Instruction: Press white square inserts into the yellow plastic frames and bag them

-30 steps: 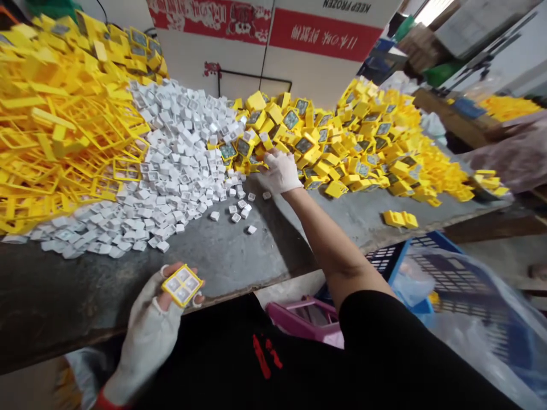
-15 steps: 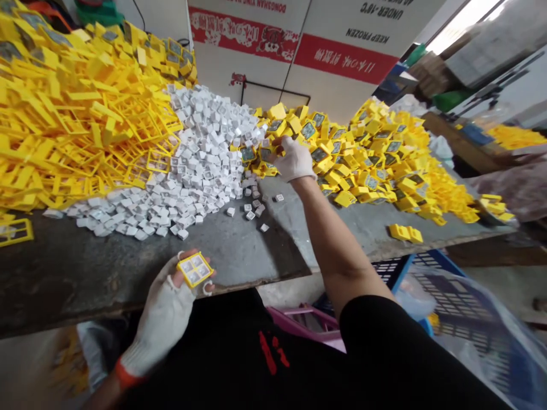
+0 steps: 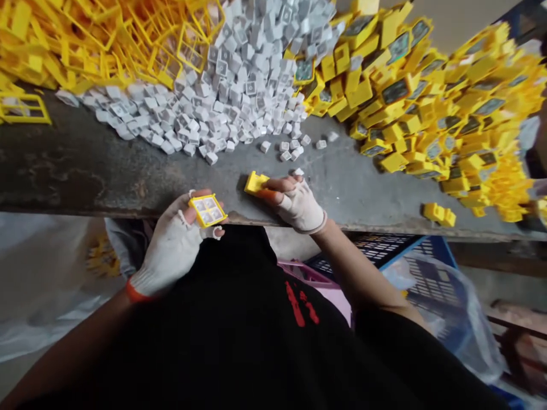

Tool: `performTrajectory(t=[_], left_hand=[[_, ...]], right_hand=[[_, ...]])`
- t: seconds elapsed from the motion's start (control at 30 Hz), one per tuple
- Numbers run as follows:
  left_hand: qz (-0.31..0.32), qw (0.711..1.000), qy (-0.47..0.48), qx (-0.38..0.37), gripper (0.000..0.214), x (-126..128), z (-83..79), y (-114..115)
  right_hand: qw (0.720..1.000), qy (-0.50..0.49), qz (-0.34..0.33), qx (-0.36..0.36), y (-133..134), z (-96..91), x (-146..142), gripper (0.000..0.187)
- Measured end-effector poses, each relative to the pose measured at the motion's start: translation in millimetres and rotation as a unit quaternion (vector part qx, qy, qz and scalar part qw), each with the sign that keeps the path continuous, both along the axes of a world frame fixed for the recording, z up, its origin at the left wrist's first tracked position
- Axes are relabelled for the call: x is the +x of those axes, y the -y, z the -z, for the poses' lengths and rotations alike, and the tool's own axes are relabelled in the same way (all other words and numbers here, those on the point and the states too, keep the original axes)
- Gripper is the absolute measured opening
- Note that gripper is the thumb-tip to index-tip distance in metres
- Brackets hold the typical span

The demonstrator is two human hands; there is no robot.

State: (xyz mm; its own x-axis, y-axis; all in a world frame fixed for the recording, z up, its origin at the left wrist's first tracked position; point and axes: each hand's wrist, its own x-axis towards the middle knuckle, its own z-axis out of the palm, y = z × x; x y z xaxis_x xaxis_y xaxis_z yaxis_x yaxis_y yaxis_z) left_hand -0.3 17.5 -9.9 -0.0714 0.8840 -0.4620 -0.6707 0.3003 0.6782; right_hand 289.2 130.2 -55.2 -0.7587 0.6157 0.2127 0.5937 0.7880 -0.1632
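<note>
The left hand [image 3: 173,245] is gripping a frame [image 3: 208,209] between thumb and fingers, its four pale squares facing up, just at the table's front edge. The right hand [image 3: 301,206] is pinching a yellow block [image 3: 255,182] low over the table [image 3: 128,176] — whether the block is touching the surface, I cannot tell. Both hands are wearing white gloves that are leaving fingertips bare, and a gap is separating frame and block.

Beyond them, white caps [image 3: 239,85] are lying heaped in the middle, a few strays spilling toward the right hand. Yellow frames [image 3: 106,40] are piling up on the left, and yellow blocks [image 3: 397,85] on the right — a small yellow piece [image 3: 439,214] is sitting apart near the edge. Below, a blue basket [image 3: 431,250] is standing beside a pink stool [image 3: 337,296].
</note>
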Motion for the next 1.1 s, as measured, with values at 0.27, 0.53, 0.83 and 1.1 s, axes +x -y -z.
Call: performTrajectory(t=[0.27, 0.53, 0.83, 1.1], left_hand=[[-0.001, 1.000, -0.009, 0.017, 0.030, 4, -2.7, 5], [0.005, 1.000, -0.005, 0.015, 0.034, -6, -2.5, 10], [0.009, 0.999, 0.046, 0.024, 0.024, -3, -0.2, 9], [-0.007, 0.997, 0.069, -0.016, 0.034, 8, -4.9, 6]], right_hand=[[0.977, 0.069, 0.191, -0.070, -13, -33.8, -41, 0.053], [0.989, 0.064, 0.101, -0.089, -24, -36.0, -66, 0.101], [0.986, -0.130, -0.061, -0.085, -8, -64.4, -65, 0.067], [0.952, -0.260, -0.134, -0.091, 9, -68.0, -79, 0.060]])
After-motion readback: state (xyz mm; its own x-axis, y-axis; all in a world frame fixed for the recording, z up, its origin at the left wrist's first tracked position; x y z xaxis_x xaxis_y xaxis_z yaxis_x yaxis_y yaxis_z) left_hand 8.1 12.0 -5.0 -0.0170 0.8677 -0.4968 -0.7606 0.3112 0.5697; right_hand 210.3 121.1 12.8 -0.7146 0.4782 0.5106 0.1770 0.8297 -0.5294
